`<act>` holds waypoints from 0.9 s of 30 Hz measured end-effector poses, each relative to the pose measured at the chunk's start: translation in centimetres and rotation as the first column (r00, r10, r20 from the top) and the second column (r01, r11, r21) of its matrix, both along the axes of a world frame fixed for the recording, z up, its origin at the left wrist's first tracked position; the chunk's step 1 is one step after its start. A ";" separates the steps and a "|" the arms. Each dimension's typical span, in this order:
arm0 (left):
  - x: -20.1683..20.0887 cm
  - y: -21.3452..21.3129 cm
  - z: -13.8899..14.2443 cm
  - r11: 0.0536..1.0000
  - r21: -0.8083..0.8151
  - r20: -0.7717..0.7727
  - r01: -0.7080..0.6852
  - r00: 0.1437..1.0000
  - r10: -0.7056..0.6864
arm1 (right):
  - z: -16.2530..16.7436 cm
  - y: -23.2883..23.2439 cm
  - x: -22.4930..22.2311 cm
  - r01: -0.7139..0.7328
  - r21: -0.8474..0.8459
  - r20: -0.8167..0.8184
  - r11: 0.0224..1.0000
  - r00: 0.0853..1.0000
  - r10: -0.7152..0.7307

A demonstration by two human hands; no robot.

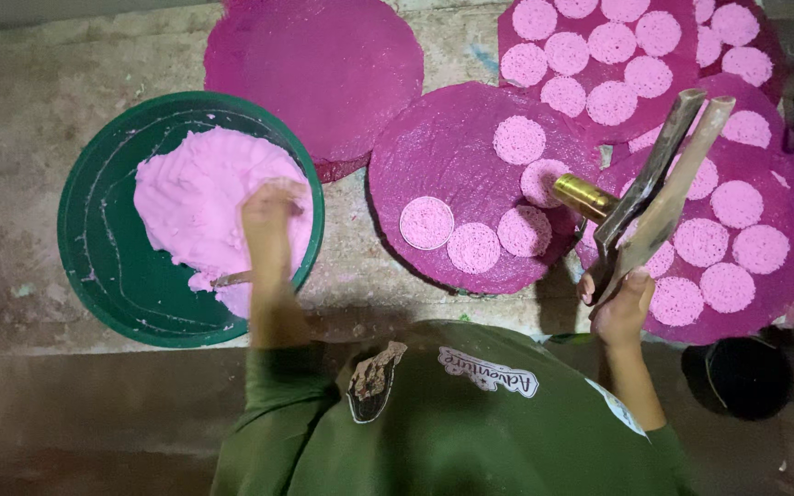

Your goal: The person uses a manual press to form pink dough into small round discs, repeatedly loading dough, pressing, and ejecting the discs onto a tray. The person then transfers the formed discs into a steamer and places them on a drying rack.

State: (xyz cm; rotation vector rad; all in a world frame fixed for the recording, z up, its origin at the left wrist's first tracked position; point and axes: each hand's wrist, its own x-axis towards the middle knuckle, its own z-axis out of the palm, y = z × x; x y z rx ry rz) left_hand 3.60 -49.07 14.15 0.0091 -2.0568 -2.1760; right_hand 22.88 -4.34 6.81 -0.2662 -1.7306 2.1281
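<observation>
Left hand (273,209) cupped in pink dough (197,197), green basin (103,257), right hand (619,308) clenched round long-handled press (652,191), magenta trays (457,152) of discs.

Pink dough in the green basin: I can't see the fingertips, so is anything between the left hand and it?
No. The left hand rests directly on the pink dough inside the green basin; nothing visible lies between them. The right hand holds a press tool apart, over the magenta discs.
</observation>
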 end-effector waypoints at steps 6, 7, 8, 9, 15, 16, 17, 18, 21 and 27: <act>2.2 -4.0 4.0 -0.123 -0.889 -0.457 -0.441 0.866 0.204 | 0.9 -0.7 -1.8 -0.007 0.020 0.022 1.000 1.000 0.007; 2.2 -3.7 4.0 0.067 -0.976 -0.170 -0.206 0.922 0.349 | 1.1 -1.0 -2.0 -0.019 0.038 0.021 0.999 1.000 0.019; 2.2 -3.1 3.8 0.283 -0.959 0.149 0.025 0.893 0.425 | 1.4 -1.3 -2.2 -0.032 0.055 0.024 0.998 0.999 0.031; 2.0 -2.5 3.4 0.480 -0.866 0.108 -0.137 0.887 0.449 | 1.6 -1.7 -2.3 -0.043 0.073 0.029 0.996 0.999 0.041; 1.8 3.2 0.1 0.310 -0.921 -0.252 -0.237 0.968 -0.008 | 2.9 -4.0 -2.4 -0.072 0.090 0.008 0.993 0.997 0.071; 2.4 4.9 -0.5 0.266 -0.961 -0.109 -0.070 0.985 -0.132 | 3.0 -4.3 -2.2 -0.077 0.107 0.021 0.991 0.997 0.075; 3.0 6.5 -1.1 0.201 -0.975 0.046 0.097 0.968 -0.245 | 3.0 -4.5 -2.1 -0.084 0.124 0.037 0.989 0.996 0.080; 3.6 7.9 -1.8 0.236 -0.961 0.058 0.142 0.942 -0.330 | 2.9 -4.7 -1.9 -0.093 0.141 0.055 0.986 0.995 0.086; 4.8 10.3 -3.7 0.337 -0.926 -0.006 0.171 0.886 -0.464 | 2.5 -4.8 -1.5 -0.085 0.115 0.026 0.990 0.996 0.082; 4.5 10.4 -6.6 0.387 -0.906 -0.058 0.170 0.857 -0.513 | 1.0 -4.4 -0.4 -0.051 0.059 0.058 0.997 0.997 0.048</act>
